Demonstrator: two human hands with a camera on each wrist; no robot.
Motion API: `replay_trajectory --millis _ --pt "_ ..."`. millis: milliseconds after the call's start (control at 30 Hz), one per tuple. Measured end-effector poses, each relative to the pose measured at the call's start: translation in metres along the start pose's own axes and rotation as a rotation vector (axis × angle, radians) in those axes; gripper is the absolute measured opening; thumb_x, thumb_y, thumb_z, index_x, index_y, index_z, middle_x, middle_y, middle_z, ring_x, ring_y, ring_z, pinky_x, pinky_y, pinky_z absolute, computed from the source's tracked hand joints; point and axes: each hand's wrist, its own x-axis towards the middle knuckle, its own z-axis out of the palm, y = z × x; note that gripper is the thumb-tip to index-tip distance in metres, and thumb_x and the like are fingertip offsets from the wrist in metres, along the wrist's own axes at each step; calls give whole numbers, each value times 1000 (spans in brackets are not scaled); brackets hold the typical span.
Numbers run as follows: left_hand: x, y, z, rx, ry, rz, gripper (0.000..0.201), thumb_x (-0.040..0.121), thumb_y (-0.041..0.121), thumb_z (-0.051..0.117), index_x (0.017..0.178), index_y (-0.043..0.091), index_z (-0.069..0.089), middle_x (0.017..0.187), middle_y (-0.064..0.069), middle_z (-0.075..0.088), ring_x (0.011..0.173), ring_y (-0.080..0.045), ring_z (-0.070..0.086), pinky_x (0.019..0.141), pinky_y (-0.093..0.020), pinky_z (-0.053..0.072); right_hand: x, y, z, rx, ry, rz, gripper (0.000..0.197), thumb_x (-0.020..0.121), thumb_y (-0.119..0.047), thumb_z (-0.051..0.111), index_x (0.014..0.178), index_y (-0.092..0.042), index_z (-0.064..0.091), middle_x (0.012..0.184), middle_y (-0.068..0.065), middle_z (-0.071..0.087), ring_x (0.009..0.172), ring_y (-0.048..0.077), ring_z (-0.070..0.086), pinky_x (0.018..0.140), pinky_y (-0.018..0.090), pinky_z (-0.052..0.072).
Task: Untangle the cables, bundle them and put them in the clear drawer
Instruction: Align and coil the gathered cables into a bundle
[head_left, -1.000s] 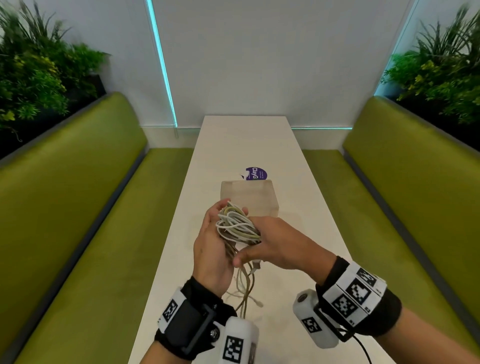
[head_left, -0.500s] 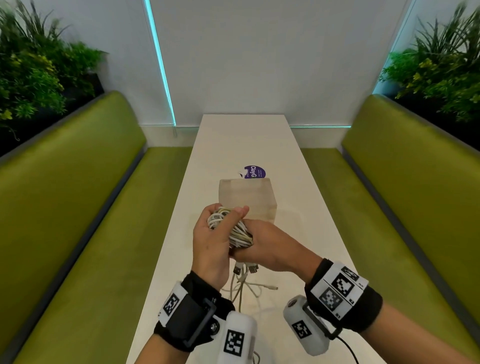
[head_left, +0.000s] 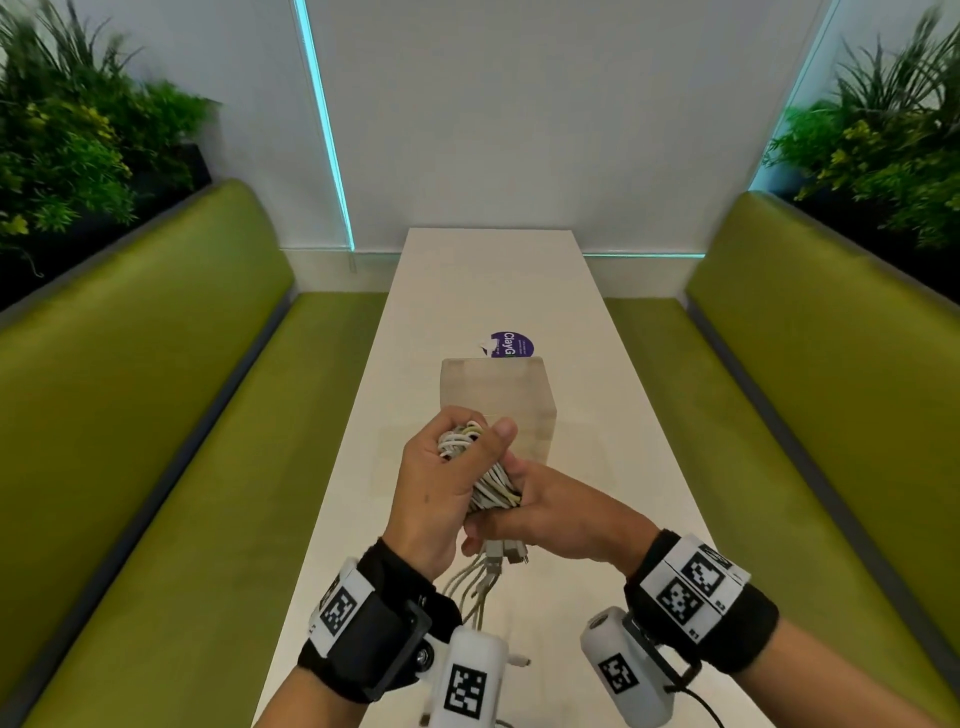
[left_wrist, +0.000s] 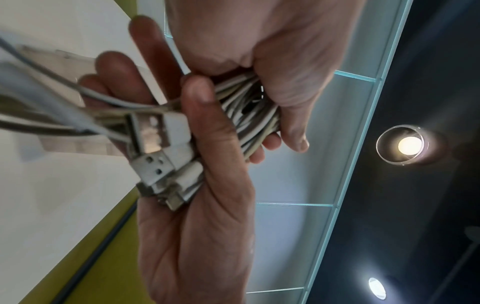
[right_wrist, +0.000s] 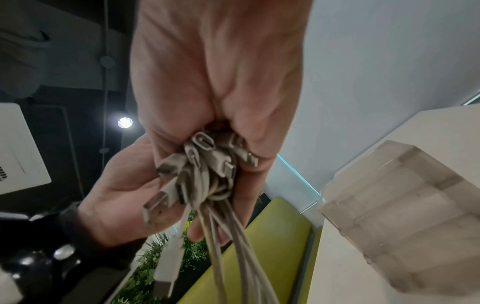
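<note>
A bundle of white and beige cables (head_left: 491, 491) is held above the table, in front of the clear drawer box (head_left: 498, 400). My left hand (head_left: 467, 441) grips the coiled upper part, thumb across the loops. My right hand (head_left: 498, 525) grips the lower part, where the USB plugs (head_left: 501, 553) gather. Loose cable ends (head_left: 475, 582) hang toward the table. The left wrist view shows the plugs (left_wrist: 155, 144) against my left palm and the coil (left_wrist: 249, 115) under my right hand (left_wrist: 272, 72). In the right wrist view the plugs (right_wrist: 205, 160) stick out below my right hand, with the drawer box (right_wrist: 402, 216) to the right.
The long white table (head_left: 493, 280) runs between two green benches (head_left: 156, 415), (head_left: 805, 389). A purple sticker (head_left: 511, 344) lies just behind the drawer box. Plants stand behind both bench backs. One cable end (head_left: 519, 661) lies on the table near my wrists.
My left fingers and thumb have closed over the coil. My right hand slid down to the plug end, and the hanging cable ends were drawn up shorter.
</note>
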Motion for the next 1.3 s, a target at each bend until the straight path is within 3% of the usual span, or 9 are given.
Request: replay_trajectory --millis 200,300,467,567,667,800,967,1133,1300 --pt "0 -1 3 32 -34 41 24 69 28 80 68 18 58 76 -14 54 65 -23 55 58 -31 50 -4 2 2 -39 41 -75 26 90 -10 58 108 -29 52 78 1 64 74 13 61 68 27 50" --pt "0 -3 3 62 -40 104 30 67 34 83 78 18 60 77 -15 65 74 -27 65 61 -33 54 -2 1 0 -105 76 -83 11 93 -12 57 91 -23 56 71 -1 62 66 15 60 62 32 50" --pt "-4 -24 -19 79 -196 -3 107 42 57 87 132 34 33 122 1 64 104 -9 66 74 -22 54 -3 0 -14 -65 227 -131 8 91 -17 58 87 -15 66 72 10 63 67 19 60 62 37 52" --pt "-11 -42 -22 360 -348 -90 80 71 65 66 133 23 39 103 16 70 98 1 64 83 -17 47 -4 -6 -20 28 353 -187 19 90 -22 61 72 -20 65 64 1 62 60 13 57 58 26 46" --pt "-15 -49 -13 408 -324 -119 36 92 43 46 103 12 59 75 1 67 80 -18 67 85 -27 47 -1 -8 -24 165 391 -217 26 88 -23 65 77 1 58 63 18 57 51 24 54 51 35 44" --pt "-17 -43 -6 275 -259 -124 38 91 48 47 78 13 57 55 9 37 51 -12 33 51 -22 35 -1 -5 -27 340 368 -287 24 88 -21 63 80 2 57 69 22 57 63 36 53 52 41 46" --pt "-19 -37 -5 133 -329 -241 47 98 51 35 81 14 58 60 -3 47 46 -14 36 44 -25 27 -3 -7 -30 484 401 -313 12 88 -15 60 84 -3 58 70 14 53 61 28 55 57 34 47" --pt "-21 -37 -3 247 -338 -167 27 88 42 53 81 16 52 52 5 31 44 -9 21 43 -21 18 -4 -7 -34 481 422 -319 11 86 -18 64 83 -8 60 65 8 54 57 23 52 61 38 44" --pt "-21 -37 -9 357 -369 -161 32 94 40 48 81 12 58 51 0 40 40 -13 36 43 -21 30 -7 -14 -42 315 427 -340 17 85 -25 67 80 -10 61 64 8 54 58 26 51 63 43 40"
